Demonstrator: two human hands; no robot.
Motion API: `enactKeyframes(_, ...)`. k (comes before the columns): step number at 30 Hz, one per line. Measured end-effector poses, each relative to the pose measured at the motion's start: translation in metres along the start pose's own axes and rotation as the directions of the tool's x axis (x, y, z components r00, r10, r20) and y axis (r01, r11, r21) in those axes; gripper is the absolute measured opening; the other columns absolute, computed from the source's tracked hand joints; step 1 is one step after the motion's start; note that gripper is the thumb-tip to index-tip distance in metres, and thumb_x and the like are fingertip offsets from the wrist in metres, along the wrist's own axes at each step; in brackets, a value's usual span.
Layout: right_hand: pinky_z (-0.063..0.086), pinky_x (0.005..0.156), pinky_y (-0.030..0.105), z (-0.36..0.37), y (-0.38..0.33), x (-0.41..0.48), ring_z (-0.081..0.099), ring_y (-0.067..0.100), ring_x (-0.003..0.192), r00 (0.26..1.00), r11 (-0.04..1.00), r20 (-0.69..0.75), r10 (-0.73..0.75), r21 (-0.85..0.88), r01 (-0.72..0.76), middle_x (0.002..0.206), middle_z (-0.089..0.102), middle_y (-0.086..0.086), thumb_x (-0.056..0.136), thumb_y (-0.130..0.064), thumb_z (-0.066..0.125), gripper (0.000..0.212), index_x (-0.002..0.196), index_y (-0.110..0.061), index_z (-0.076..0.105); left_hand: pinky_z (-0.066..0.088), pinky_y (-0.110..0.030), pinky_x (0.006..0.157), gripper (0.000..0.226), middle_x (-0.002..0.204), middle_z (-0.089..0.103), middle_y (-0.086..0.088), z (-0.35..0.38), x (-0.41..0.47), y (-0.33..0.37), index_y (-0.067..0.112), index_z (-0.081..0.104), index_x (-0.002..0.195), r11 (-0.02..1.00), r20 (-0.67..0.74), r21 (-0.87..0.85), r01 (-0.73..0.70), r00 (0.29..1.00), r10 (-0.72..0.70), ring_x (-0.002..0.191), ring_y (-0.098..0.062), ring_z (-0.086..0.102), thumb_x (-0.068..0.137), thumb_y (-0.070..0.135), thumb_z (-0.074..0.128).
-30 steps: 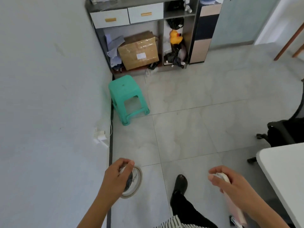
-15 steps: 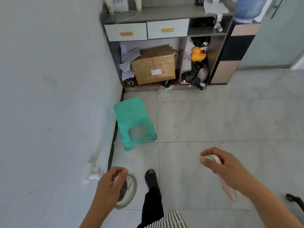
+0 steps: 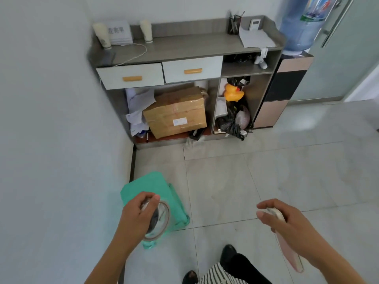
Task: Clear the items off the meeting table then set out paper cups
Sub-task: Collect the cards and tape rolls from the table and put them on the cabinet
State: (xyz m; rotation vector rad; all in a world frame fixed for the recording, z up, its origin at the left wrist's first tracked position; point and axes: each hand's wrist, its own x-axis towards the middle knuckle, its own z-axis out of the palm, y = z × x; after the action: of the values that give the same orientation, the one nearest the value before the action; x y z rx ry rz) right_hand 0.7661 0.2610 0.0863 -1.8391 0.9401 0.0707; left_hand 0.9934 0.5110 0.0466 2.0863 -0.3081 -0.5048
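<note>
My left hand [image 3: 136, 215] grips a roll of clear tape [image 3: 161, 221], held over a green plastic stool [image 3: 147, 186]. My right hand [image 3: 287, 219] is closed on a long pink and white object [image 3: 288, 250] that hangs down past my wrist; what it is I cannot tell. Ahead stands a grey cabinet [image 3: 184, 48] against the wall. Two stacks of paper cups [image 3: 102, 36] [image 3: 146, 30] stand on its top at the left. The meeting table is out of view.
A cardboard box [image 3: 176, 113], papers, a yellow duck [image 3: 232, 93] and black bags fill the cabinet's lower shelves. A water dispenser with a blue bottle [image 3: 301, 25] stands to its right. The wall runs along my left. My feet show at the bottom on the tiled floor.
I have walked toward the cabinet; it and the stool are much closer. The table and chair have left the view. Both hands keep their hold.
</note>
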Motion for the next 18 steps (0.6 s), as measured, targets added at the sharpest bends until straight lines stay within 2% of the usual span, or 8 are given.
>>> enactKeyframes(3,0.046,0.07,0.03,-0.016,-0.012,0.062,0.055,0.014,0.066,0.999,0.999,0.021,0.036,-0.007,-0.035,0.076,0.064,0.001,0.084,-0.037,0.069,0.01,0.093,-0.033,0.068,0.046,-0.024,0.068,0.013,0.076,0.068,0.007,0.019,0.064,0.011,0.022,0.066,0.079,1.0,0.019,-0.005,0.007,1.0,-0.007,0.073,-0.009,0.063,0.091,0.024,0.061)
enactKeyframes(5,0.045,0.069,0.031,-0.03,-0.019,0.11,0.052,0.016,0.065,0.999,0.999,0.015,0.038,-0.013,-0.038,0.076,0.063,0.007,0.083,-0.037,0.069,0.01,0.093,-0.033,0.068,0.046,-0.025,0.068,0.014,0.075,0.069,0.005,0.034,0.107,0.017,0.021,0.067,0.077,1.0,0.017,0.002,0.027,1.0,-0.027,0.072,-0.009,0.063,0.09,0.022,0.062)
enactKeyframes(9,0.044,0.067,0.031,-0.069,-0.045,0.214,0.052,0.019,0.067,0.999,0.999,-0.011,0.035,-0.017,-0.035,0.093,0.066,0.021,0.084,-0.039,0.068,0.011,0.094,-0.034,0.067,0.045,-0.022,0.063,0.014,0.074,0.068,-0.003,0.061,0.191,0.047,0.02,0.066,0.079,0.999,-0.004,-0.008,0.049,0.999,-0.049,0.074,-0.018,0.064,0.091,0.022,0.061)
enactKeyframes(13,0.053,0.079,0.041,-0.103,-0.096,0.316,0.063,0.026,0.078,1.0,0.999,0.006,-0.029,-0.032,0.029,0.093,0.07,0.01,0.084,-0.041,0.068,0.012,0.095,-0.035,0.067,0.045,-0.017,0.057,0.012,0.073,0.067,-0.003,0.07,0.278,0.096,0.019,0.066,0.082,0.999,-0.023,-0.014,0.03,0.999,-0.03,0.068,-0.02,0.061,0.091,0.024,0.059)
enactKeyframes(15,0.052,0.074,0.036,-0.114,-0.126,0.363,0.065,0.031,0.086,0.996,0.993,0.041,-0.075,-0.089,0.078,0.093,0.07,0.007,0.083,-0.043,0.067,0.013,0.094,-0.037,0.066,0.045,-0.022,0.063,0.011,0.077,0.067,-0.002,0.07,0.316,0.109,0.021,0.066,0.083,0.999,-0.055,-0.006,0.033,0.998,-0.033,0.073,-0.017,0.062,0.091,0.025,0.059)
enactKeyframes(18,0.048,0.069,0.027,-0.117,-0.168,0.423,0.065,0.026,0.088,0.988,0.985,0.096,-0.119,-0.116,0.13,0.095,0.069,0.007,0.083,-0.044,0.067,0.012,0.094,-0.039,0.065,0.044,-0.027,0.066,0.012,0.074,0.065,-0.001,0.069,0.36,0.113,0.021,0.066,0.083,0.997,-0.086,-0.03,0.076,0.993,-0.078,0.074,-0.017,0.062,0.09,0.028,0.06)
